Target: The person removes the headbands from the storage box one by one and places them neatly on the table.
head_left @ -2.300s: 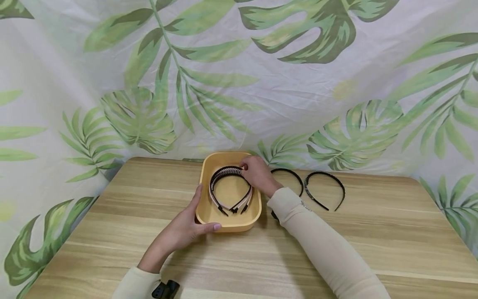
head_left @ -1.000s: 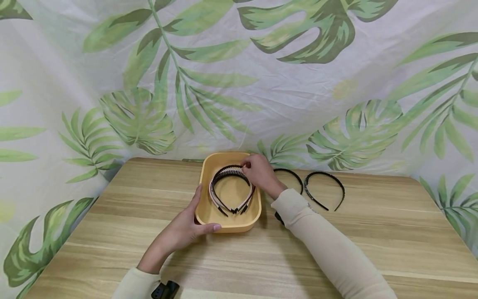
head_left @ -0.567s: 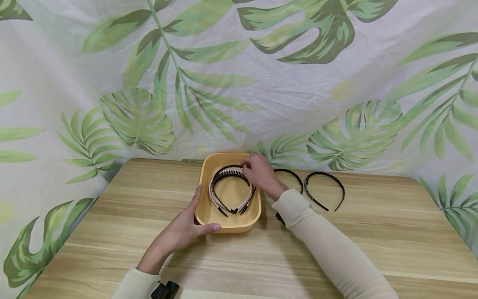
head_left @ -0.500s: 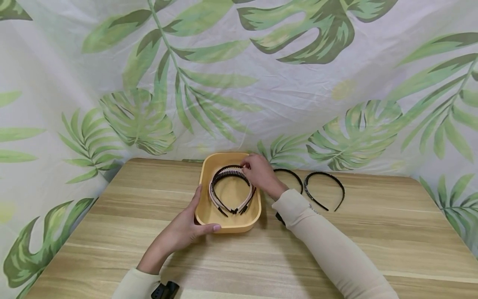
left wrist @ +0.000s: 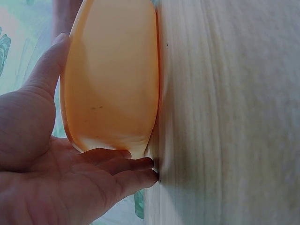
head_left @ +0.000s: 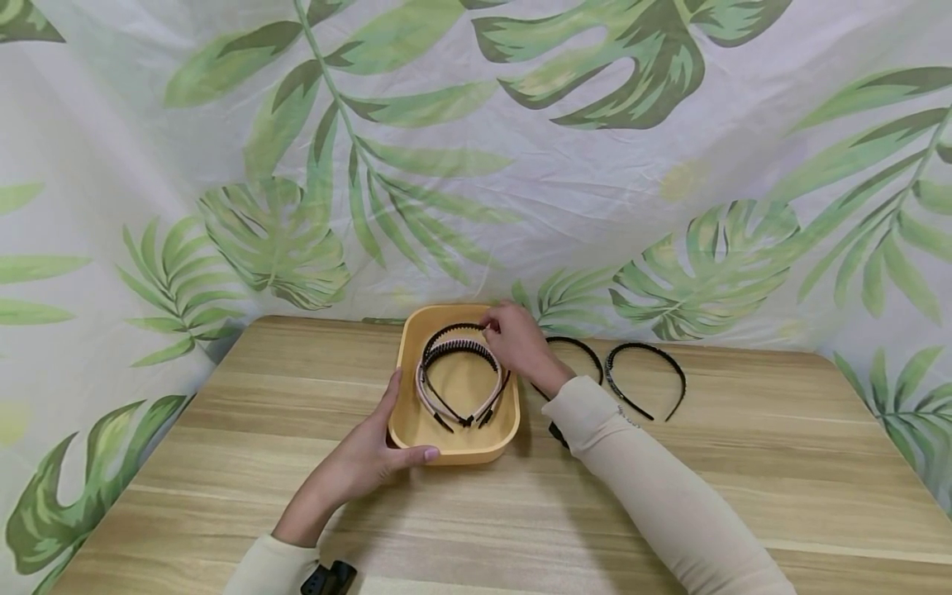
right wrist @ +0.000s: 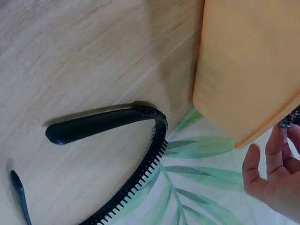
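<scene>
The yellow plastic bin [head_left: 476, 455] stands on the table with several headbands inside. At its near left corner my left hand [head_left: 363, 451] grips it, thumb over the near rim and fingers along the left wall. My right hand [head_left: 518, 340] reaches over the far right part and pinches a thin black headband [head_left: 449, 329]. That band's arch rises above a pale pink headband [head_left: 426, 400] and a black toothed one [head_left: 463, 348]. In the right wrist view the fingertips meet a dark sparkly piece [right wrist: 291, 118] at the rim.
Two black headbands lie right of the bin: a partly hidden one [head_left: 593, 356] beside the right sleeve, and another [head_left: 678, 370] farther right. A leaf-print cloth [head_left: 416, 157] hangs behind the wooden table [head_left: 781, 463].
The right hand has moved slightly up and right. The pinched headband's arch has shifted away from the others, uncovering more of the pink one. Left hand and bin stay put.
</scene>
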Motion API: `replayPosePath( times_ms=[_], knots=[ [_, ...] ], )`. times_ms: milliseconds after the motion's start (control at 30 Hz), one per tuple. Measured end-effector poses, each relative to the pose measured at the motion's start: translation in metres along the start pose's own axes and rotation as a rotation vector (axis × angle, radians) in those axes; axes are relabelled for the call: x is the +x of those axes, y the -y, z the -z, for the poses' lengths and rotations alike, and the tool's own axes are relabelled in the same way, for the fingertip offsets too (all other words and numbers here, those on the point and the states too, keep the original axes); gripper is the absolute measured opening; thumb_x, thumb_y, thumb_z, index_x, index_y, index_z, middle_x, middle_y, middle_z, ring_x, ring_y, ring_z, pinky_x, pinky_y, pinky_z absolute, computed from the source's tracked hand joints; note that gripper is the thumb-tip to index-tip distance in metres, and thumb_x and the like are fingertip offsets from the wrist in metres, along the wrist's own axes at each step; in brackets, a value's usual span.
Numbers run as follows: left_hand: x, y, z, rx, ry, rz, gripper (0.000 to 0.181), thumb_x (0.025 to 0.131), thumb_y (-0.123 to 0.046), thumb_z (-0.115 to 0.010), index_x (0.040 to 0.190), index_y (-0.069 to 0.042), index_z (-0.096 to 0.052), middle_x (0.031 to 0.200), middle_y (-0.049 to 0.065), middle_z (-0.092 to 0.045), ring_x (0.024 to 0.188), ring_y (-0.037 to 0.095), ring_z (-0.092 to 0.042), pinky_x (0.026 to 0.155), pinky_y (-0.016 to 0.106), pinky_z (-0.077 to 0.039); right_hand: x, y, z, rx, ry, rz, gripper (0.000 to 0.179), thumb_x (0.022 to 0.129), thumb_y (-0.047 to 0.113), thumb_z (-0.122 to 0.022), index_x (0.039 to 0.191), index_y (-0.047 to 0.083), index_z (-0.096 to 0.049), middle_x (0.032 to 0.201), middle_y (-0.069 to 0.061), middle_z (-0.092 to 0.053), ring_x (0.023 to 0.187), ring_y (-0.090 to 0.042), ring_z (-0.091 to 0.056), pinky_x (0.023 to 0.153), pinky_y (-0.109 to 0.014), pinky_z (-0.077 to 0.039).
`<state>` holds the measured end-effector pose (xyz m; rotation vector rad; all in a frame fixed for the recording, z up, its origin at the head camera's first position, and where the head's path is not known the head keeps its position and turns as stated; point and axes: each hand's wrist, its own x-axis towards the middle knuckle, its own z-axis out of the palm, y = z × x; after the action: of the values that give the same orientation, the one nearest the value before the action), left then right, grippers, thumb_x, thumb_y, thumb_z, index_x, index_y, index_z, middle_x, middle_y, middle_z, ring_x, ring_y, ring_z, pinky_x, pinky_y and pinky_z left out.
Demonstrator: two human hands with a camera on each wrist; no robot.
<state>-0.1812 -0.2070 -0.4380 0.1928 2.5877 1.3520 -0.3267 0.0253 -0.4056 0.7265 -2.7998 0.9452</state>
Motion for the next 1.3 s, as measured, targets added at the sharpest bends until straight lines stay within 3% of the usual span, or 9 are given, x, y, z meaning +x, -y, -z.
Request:
replayPosePath(
  times_ms=[367,867,1067,1300],
  knots=[
    [0.0,0.0,0.0,0.004,-0.002,-0.01,0.131,0.086,-0.045,-0.085,0.168,-0.016,0.013,0.173,0.028,-0.007,0.155,0.045,-0.029,0.126,0.058,-0.024,0.0,0.003,0.003,0.007,0.009,-0.002,0.02,0.1,0.001,-0.062,0.113,-0.002,-0.077,0.106,-0.016,-0.072,0.096,-0.029,-0.067,0.087,-0.041,-0.056],
    [0.0,-0.001,0.0,0.005,0.008,-0.002,0.13,0.088,-0.044,-0.084,0.168,-0.016,0.015,0.173,0.027,-0.007,0.155,0.046,-0.027,0.126,0.059,-0.024,-0.008,0.006,0.021,0.013,0.027,0.004,0.019,0.099,0.001,-0.065,0.112,-0.002,-0.078,0.098,-0.014,-0.071,0.088,-0.025,-0.063,0.081,-0.037,-0.053],
    [0.0,0.0,0.0,0.002,0.007,-0.001,0.131,0.087,-0.043,-0.085,0.168,-0.016,0.014,0.173,0.027,-0.007,0.155,0.045,-0.029,0.125,0.059,-0.025,-0.012,0.001,0.032,0.05,0.041,-0.022,0.021,0.099,-0.001,-0.064,0.115,-0.003,-0.077,0.101,-0.016,-0.074,0.091,-0.026,-0.065,0.086,-0.039,-0.055],
    [0.001,0.0,0.0,0.006,0.005,-0.004,0.132,0.087,-0.044,-0.085,0.168,-0.016,0.014,0.173,0.028,-0.007,0.154,0.046,-0.031,0.125,0.06,-0.026,-0.021,-0.009,0.051,0.127,0.069,-0.086,0.026,0.099,0.001,-0.065,0.123,-0.002,-0.075,0.099,-0.016,-0.07,0.088,-0.023,-0.059,0.08,-0.037,-0.05]
  ],
)
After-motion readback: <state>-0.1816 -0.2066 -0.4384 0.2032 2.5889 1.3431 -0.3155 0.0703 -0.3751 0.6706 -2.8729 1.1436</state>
